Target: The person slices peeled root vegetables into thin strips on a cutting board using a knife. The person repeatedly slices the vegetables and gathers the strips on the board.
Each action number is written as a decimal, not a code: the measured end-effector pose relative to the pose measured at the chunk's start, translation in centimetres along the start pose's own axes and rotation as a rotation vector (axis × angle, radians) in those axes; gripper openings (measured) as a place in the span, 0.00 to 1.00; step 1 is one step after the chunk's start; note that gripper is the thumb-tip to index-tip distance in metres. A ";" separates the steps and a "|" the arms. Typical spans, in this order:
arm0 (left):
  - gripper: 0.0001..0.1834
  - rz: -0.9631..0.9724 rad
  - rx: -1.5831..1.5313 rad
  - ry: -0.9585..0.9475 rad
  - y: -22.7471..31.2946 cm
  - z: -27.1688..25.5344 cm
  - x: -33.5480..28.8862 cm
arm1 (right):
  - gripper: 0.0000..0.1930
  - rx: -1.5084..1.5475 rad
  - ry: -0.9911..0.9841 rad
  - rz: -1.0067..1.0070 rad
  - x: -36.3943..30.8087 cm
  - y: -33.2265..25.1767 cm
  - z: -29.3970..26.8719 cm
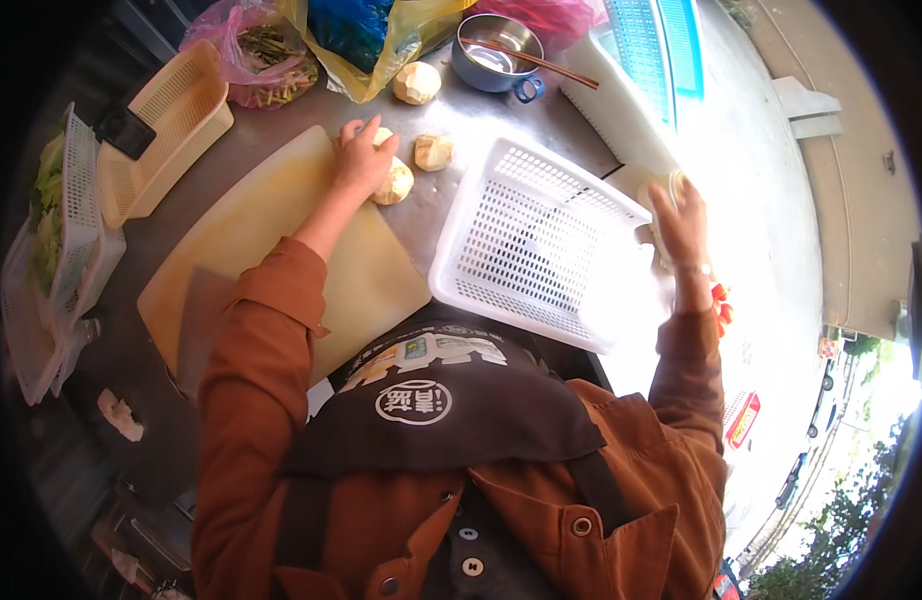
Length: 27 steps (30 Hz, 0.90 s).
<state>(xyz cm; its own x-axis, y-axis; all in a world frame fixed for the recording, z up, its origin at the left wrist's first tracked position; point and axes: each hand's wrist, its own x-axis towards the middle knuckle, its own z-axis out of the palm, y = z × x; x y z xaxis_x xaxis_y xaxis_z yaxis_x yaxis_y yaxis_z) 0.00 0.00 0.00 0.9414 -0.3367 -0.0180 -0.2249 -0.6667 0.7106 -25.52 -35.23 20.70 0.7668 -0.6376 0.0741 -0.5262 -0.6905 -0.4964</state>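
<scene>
My left hand (362, 160) reaches over the far right edge of a yellowish cutting board (281, 215), its fingers curled round a pale, round peeled root vegetable (383, 137), mostly covered by the hand. Close by lie more of the same kind: a peeled root vegetable (394, 184) just nearer, one (434, 153) to the right and one (417, 83) farther back. Out to the right, beyond a white perforated basket (461, 235), my right hand (684, 218) is closed round something pale; glare hides what it is.
A blue pot (468, 72) with chopsticks (556, 68) across it stands at the back. Bags, one pink (211, 25) with green stalks and one yellow (356, 85), lie behind the board. A beige basket (209, 115) and white baskets (81, 190) with leafy greens (49, 200) stand left.
</scene>
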 end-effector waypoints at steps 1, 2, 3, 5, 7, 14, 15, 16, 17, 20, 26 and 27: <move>0.32 0.016 -0.048 0.021 -0.5 -0.1 -0.1 | 0.43 -0.262 0.144 0.182 -2.9 2.6 -0.4; 0.32 0.035 -0.096 0.042 -0.9 -0.2 -0.2 | 0.44 -0.282 0.151 0.244 -5.5 4.9 -0.4; 0.33 0.053 -0.122 0.048 -1.3 -0.4 -0.3 | 0.44 -0.306 0.174 0.390 -7.9 6.9 -0.5; 0.34 0.093 -0.171 0.065 -1.9 -0.7 -0.4 | 0.42 0.045 -0.197 0.815 -11.4 9.8 -0.7; 0.34 0.118 -0.135 0.085 -1.9 -0.7 -1.2 | 0.32 0.787 -0.309 0.912 -15.0 11.4 1.1; 0.28 0.008 -0.228 0.060 -1.4 -4.4 -5.8 | 0.18 1.069 0.098 0.442 -17.8 7.1 4.6; 0.27 -0.029 -0.306 0.043 -1.4 -5.1 -6.8 | 0.17 1.092 0.197 0.334 -17.9 5.8 3.6; 0.25 -0.034 -0.335 0.061 -1.4 -6.0 -8.0 | 0.16 0.976 0.342 0.285 -17.7 4.7 2.7; 0.24 -0.038 -0.374 0.074 -1.3 -6.7 -9.1 | 0.16 0.893 0.457 0.144 -17.6 3.8 1.7; 0.19 -0.061 -0.464 0.066 0.2 -7.4 -11.1 | 0.13 0.416 0.664 -0.054 -17.2 2.1 0.5; 0.17 0.032 -0.495 -0.005 2.4 -6.7 -13.0 | 0.19 -0.009 0.756 -0.306 -17.8 2.1 4.0; 0.16 0.075 -0.461 0.003 2.5 -6.5 -13.5 | 0.19 0.167 0.726 -0.152 -18.3 2.8 4.3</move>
<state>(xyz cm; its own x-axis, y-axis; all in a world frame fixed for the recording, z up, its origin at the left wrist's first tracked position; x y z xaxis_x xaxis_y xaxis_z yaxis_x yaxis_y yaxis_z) -11.62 7.22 6.62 0.9277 -0.3702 0.0474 -0.1581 -0.2748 0.9484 -39.47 -24.04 14.28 0.3613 -0.6445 0.6739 -0.3272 -0.7644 -0.5556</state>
